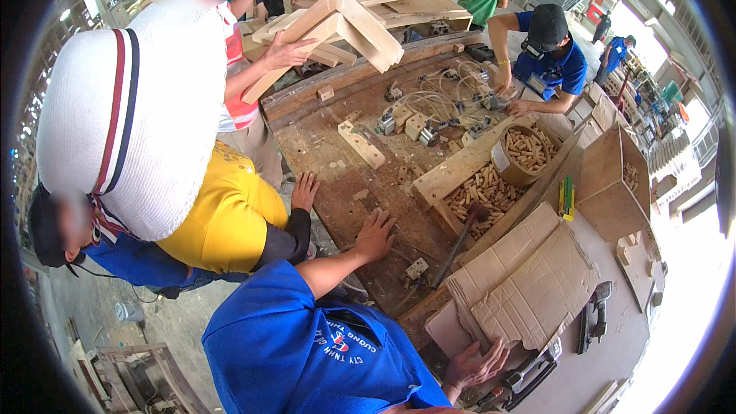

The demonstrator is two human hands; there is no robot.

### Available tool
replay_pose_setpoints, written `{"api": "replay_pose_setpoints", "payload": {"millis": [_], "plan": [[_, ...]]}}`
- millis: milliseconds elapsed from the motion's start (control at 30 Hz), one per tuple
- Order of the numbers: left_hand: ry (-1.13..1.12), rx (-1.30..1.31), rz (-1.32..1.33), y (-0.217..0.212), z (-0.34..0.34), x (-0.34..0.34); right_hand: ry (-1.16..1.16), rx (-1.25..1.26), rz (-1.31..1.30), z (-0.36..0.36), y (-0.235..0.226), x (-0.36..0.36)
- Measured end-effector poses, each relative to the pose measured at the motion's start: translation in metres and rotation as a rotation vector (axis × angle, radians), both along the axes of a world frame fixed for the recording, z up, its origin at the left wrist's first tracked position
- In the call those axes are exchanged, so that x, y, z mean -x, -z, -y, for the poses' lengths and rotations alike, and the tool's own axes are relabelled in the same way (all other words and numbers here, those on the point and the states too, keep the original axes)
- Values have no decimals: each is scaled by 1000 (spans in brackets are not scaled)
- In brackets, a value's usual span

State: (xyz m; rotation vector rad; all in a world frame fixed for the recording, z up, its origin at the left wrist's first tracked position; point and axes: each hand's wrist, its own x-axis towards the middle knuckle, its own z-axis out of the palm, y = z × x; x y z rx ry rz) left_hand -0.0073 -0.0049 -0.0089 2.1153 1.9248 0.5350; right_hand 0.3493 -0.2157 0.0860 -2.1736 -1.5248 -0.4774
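Left hand (374,234) rests flat, fingers apart, on the tabletop (330,146); right hand (475,364), at five o'clock, fingers apart, touches cardboard (529,284).

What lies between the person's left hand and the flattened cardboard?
Head view: a hammer lies aslant between the left hand and the cardboard, a small block near its handle end.

Wooden dowels (484,192) are heaped in a tray, and more are held in a round tub (521,155) just beside it. A nail gun (594,314) is laid near flattened cardboard (525,280). A wooden frame (337,27) is held up by a co-worker across the bench (322,146).
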Motion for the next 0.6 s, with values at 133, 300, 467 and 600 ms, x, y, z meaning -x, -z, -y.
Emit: {"api": "replay_pose_setpoints", "payload": {"millis": [133,300,467,600], "plan": [[4,-3,9,0,0,-1,-2,2,-5,0,1,0],[-2,26,22,2,0,-1,-5,1,-7,0,5,-2],[8,48,-5,3,-1,-1,-8,-1,-6,0,9,-5],[9,60,12,1,0,-1,-6,-8,-8,0,9,-5]]}}
